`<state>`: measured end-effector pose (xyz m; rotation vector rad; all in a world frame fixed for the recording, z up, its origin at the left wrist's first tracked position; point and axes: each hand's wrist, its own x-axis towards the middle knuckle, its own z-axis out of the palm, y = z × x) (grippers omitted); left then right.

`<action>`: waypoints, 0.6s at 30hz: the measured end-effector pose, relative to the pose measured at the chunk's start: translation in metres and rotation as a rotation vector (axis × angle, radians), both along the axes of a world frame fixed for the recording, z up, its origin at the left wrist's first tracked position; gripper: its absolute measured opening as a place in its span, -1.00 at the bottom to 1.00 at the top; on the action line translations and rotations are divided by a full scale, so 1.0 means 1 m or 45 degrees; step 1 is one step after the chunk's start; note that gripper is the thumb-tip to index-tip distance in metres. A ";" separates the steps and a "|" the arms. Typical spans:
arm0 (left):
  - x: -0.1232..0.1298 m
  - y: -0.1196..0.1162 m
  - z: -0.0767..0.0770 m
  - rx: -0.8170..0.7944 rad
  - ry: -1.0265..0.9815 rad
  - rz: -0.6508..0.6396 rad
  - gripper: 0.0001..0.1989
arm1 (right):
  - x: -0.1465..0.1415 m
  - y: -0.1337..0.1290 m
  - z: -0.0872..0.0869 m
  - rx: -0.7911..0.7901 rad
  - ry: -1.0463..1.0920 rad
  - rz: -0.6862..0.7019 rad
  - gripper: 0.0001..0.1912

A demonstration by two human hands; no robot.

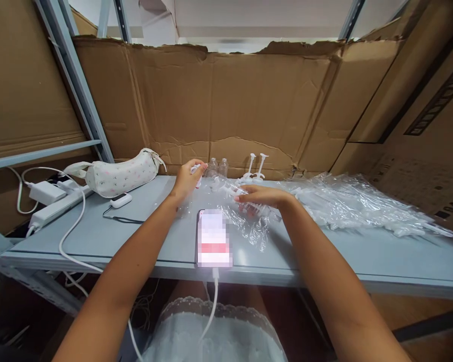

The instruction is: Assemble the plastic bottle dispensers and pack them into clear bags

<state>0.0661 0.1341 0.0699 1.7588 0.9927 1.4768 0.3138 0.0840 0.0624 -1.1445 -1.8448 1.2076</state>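
Note:
My left hand [187,180] is closed around a small white piece [195,169] whose kind I cannot make out, since the fingers cover most of it. Just right of it stand two clear bottles [223,167]. My right hand [260,195] reaches in from the right, its fingers and thumb closed on a crumpled clear plastic bag [254,226]; pale pieces show through the film. Behind that hand, two white stemmed parts with flat tops [262,163] stand upright on wide bases.
A lit phone [213,241] with a white cable lies at the front edge of the grey shelf [166,246]. To the right spreads a large clear bag of white parts [347,201]. Leftward are a patterned pouch [123,173], a small white device [121,200] and a power strip [58,207]. Cardboard [230,95] walls the back.

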 end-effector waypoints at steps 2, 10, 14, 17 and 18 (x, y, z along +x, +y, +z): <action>0.000 -0.002 -0.001 0.028 0.037 0.037 -0.85 | -0.006 -0.006 0.005 -0.140 -0.219 0.065 -0.71; -0.007 0.003 -0.009 0.132 0.239 0.290 -0.86 | -0.012 -0.012 0.013 -0.189 -0.306 0.173 -0.66; -0.010 0.010 -0.008 -0.059 0.074 0.199 -0.87 | -0.012 -0.013 0.015 -0.211 -0.386 0.151 -0.68; -0.009 0.012 -0.008 -0.178 -0.099 0.044 -0.88 | -0.012 -0.013 0.016 -0.209 -0.410 0.148 -0.71; -0.009 0.012 -0.008 -0.196 -0.133 0.014 -0.88 | -0.012 -0.013 0.016 -0.210 -0.402 0.159 -0.72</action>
